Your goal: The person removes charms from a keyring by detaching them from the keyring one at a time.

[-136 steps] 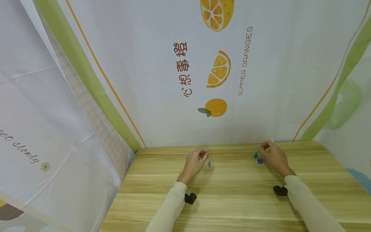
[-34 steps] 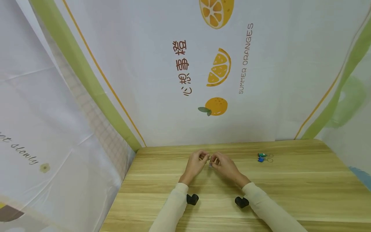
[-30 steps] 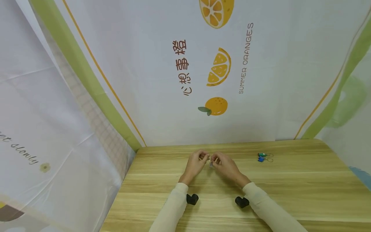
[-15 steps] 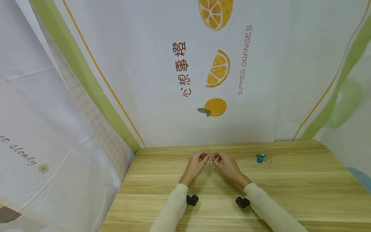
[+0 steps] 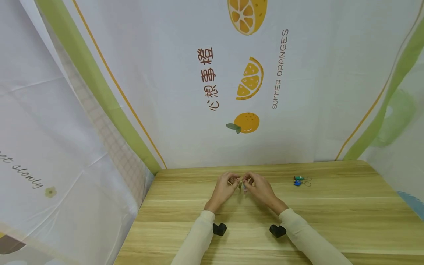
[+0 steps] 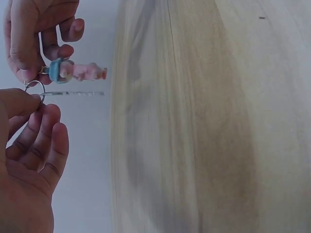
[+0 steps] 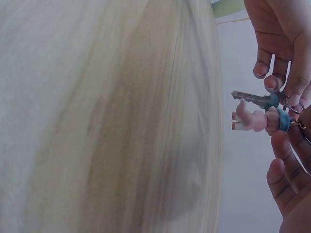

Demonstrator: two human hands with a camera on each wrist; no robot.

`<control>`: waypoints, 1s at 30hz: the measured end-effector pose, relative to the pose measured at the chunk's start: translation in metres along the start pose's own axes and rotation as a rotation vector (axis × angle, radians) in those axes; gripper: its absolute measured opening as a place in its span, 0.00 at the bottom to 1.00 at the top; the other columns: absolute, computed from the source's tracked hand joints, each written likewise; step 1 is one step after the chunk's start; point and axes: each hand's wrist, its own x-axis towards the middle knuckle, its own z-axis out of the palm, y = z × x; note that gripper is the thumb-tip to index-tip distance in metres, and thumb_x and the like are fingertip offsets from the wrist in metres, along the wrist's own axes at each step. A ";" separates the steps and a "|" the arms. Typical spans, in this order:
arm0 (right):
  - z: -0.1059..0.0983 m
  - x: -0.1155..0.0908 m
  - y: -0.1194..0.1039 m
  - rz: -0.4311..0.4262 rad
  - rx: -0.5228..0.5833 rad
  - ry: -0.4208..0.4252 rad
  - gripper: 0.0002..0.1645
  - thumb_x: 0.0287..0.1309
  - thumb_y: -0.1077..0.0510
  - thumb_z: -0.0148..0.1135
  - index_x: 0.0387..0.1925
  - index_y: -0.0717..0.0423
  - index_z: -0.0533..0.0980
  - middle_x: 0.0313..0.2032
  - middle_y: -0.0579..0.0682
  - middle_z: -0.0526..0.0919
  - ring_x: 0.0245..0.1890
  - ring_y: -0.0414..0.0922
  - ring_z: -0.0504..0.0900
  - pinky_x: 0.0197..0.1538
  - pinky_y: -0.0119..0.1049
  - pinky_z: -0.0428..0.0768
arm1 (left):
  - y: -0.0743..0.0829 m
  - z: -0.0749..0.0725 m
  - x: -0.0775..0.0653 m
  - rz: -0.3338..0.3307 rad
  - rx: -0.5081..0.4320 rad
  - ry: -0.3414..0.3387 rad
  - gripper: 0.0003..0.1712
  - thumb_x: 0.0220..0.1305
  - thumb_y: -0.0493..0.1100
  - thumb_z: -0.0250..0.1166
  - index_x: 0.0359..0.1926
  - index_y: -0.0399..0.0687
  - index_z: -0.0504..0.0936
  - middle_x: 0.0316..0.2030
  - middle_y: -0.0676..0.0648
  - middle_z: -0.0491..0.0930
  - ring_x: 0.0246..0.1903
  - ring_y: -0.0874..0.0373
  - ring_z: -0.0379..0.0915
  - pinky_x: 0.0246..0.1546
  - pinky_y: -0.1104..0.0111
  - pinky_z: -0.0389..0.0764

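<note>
In the middle of the table, my left hand [image 5: 226, 188] and right hand [image 5: 260, 187] meet fingertip to fingertip over a keychain. Left thumb and fingers pinch its metal ring [image 6: 37, 83]. From that ring hangs a key [image 7: 257, 99], pointing down. Right beside the key hangs a pink figure charm [image 6: 82, 71] with a teal top. The right hand's fingertips pinch the ring end just above this charm; fingers partly hide the link between ring and charm.
To the right on the wooden table [image 5: 265, 235] lie a green keychain [image 5: 299, 177] and a blue keychain [image 5: 297, 183], each with a ring. A printed white cloth [image 5: 185, 140] hangs behind the table's far edge.
My right hand has left the green and blue keychains and come over to the left hand. Key and charm, close together before, now hang apart side by side.
</note>
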 end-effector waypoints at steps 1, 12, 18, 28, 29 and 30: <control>0.000 0.000 0.000 -0.001 0.001 0.002 0.03 0.74 0.57 0.66 0.45 0.51 0.82 0.40 0.47 0.87 0.34 0.39 0.81 0.33 0.31 0.77 | 0.000 0.000 0.000 -0.004 -0.007 0.001 0.11 0.78 0.39 0.65 0.53 0.39 0.87 0.42 0.44 0.86 0.39 0.55 0.81 0.42 0.70 0.84; -0.001 0.000 -0.001 -0.004 0.004 0.008 0.03 0.74 0.57 0.66 0.45 0.50 0.82 0.40 0.46 0.86 0.36 0.39 0.81 0.36 0.32 0.78 | -0.003 0.006 -0.001 -0.041 -0.048 0.004 0.08 0.78 0.37 0.63 0.51 0.37 0.85 0.40 0.42 0.88 0.36 0.54 0.84 0.40 0.74 0.83; -0.003 -0.001 -0.003 0.007 0.011 0.008 0.03 0.75 0.56 0.66 0.45 0.50 0.82 0.38 0.45 0.86 0.32 0.38 0.81 0.32 0.32 0.77 | -0.003 0.007 -0.001 -0.007 -0.030 0.032 0.08 0.78 0.35 0.63 0.50 0.35 0.86 0.41 0.41 0.89 0.36 0.53 0.84 0.38 0.76 0.84; -0.006 -0.001 -0.003 0.014 -0.010 -0.008 0.05 0.75 0.55 0.66 0.46 0.50 0.82 0.38 0.46 0.86 0.32 0.39 0.81 0.31 0.33 0.76 | -0.001 0.005 -0.003 0.048 0.069 0.033 0.11 0.78 0.38 0.64 0.53 0.42 0.90 0.48 0.43 0.85 0.40 0.55 0.83 0.44 0.71 0.86; -0.006 -0.001 -0.003 0.013 -0.012 -0.007 0.05 0.75 0.55 0.66 0.47 0.51 0.82 0.39 0.47 0.86 0.32 0.40 0.81 0.31 0.33 0.76 | 0.000 0.005 -0.003 0.045 0.071 0.030 0.11 0.78 0.39 0.64 0.53 0.42 0.90 0.47 0.44 0.85 0.40 0.55 0.83 0.44 0.71 0.85; -0.006 -0.001 -0.004 0.013 -0.014 -0.005 0.05 0.75 0.55 0.66 0.47 0.51 0.82 0.39 0.47 0.86 0.33 0.40 0.82 0.31 0.33 0.76 | 0.000 0.005 -0.002 0.045 0.074 0.029 0.12 0.78 0.39 0.64 0.54 0.43 0.90 0.47 0.44 0.85 0.40 0.55 0.83 0.44 0.71 0.85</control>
